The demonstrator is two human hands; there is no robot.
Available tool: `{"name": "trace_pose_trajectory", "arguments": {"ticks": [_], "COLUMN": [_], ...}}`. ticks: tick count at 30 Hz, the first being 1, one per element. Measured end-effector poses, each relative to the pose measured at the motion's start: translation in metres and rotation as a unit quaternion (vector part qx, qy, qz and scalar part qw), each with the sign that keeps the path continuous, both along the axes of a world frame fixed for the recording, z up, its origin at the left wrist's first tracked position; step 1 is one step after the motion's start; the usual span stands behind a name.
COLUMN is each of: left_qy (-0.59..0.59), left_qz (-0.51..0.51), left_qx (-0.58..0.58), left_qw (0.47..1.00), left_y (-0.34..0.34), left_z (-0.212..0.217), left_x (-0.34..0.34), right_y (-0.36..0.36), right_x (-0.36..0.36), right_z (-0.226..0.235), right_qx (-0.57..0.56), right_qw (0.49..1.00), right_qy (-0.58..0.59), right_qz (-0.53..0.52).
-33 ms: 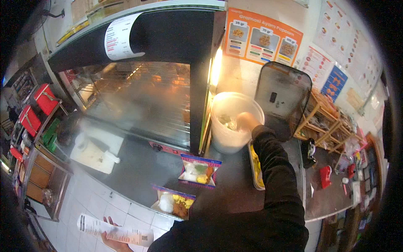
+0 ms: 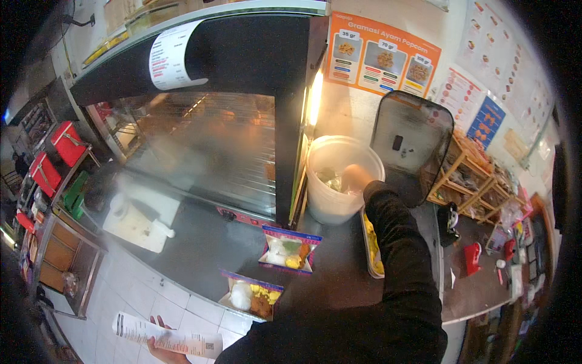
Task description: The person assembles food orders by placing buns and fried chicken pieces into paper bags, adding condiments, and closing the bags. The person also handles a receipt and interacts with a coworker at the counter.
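Note:
My left hand [image 2: 165, 346] holds a long white printed paper slip [image 2: 163, 335] at the lower left, its thumb and fingers around the paper. My right arm stretches forward, and my right hand [image 2: 357, 177] is down inside a white plastic bucket [image 2: 339, 206]. Its fingers are blurred among small clear plastic packets [image 2: 330, 179] with pale and greenish contents. Two open food boxes stand on the dark counter: the farther box [image 2: 290, 253] holds rice, something green, yellow pieces and a brown piece; the nearer box [image 2: 251, 295] holds rice, yellow pieces and fried food.
A glass-fronted warming cabinet [image 2: 200, 158] stands behind the counter. A white cutting board [image 2: 142, 215] with a white-handled tool lies at left. Beside my right forearm is a tray of yellow food [image 2: 373, 249]. A dark-rimmed lid [image 2: 412, 145] leans by the wall, near a wooden rack [image 2: 467, 182].

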State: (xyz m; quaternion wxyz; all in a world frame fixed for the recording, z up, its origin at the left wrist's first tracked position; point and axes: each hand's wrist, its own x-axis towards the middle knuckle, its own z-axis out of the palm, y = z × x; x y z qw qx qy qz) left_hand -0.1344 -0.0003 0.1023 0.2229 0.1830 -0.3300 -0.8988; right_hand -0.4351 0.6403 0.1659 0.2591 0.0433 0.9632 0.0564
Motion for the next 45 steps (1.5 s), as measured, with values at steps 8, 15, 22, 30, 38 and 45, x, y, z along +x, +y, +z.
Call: {"name": "trace_pose_trajectory", "arguments": {"ticks": [8, 15, 22, 30, 38, 45], "left_qy": [-0.048, -0.02, 0.019, 0.036, 0.002, 0.012], "left_qz": [0.009, -0.021, -0.059, -0.188, -0.201, -0.365], "left_qx": [-0.048, -0.043, 0.003, 0.047, 0.061, 0.016], "left_qw": [0.998, 0.999, 0.998, 0.98, 0.978, 0.931], "left_y": [0.021, 0.025, 0.016, -0.005, -0.006, 0.066], "left_z": [0.018, 0.026, 0.013, 0.002, 0.003, 0.007], "left_x": [-0.002, -0.04, -0.039, -0.035, -0.054, -0.106], "right_y": [0.001, 0.057, -0.036, -0.266, -0.306, -0.277], "right_x": [-0.01, -0.002, 0.07, 0.206, 0.258, 0.314], "right_z": [-0.064, 0.013, 0.068, 0.01, -0.102, -0.095], "right_qx": [-0.071, -0.208, -0.498, -0.598, -0.516, -0.519], "right_qw": [0.986, 0.956, 0.794, 0.781, 0.835, 0.813], "right_qy": [0.077, 0.206, 0.332, 0.138, 0.184, 0.24], "right_qz": [0.131, 0.026, -0.107, 0.117, 0.052, -0.111]}}
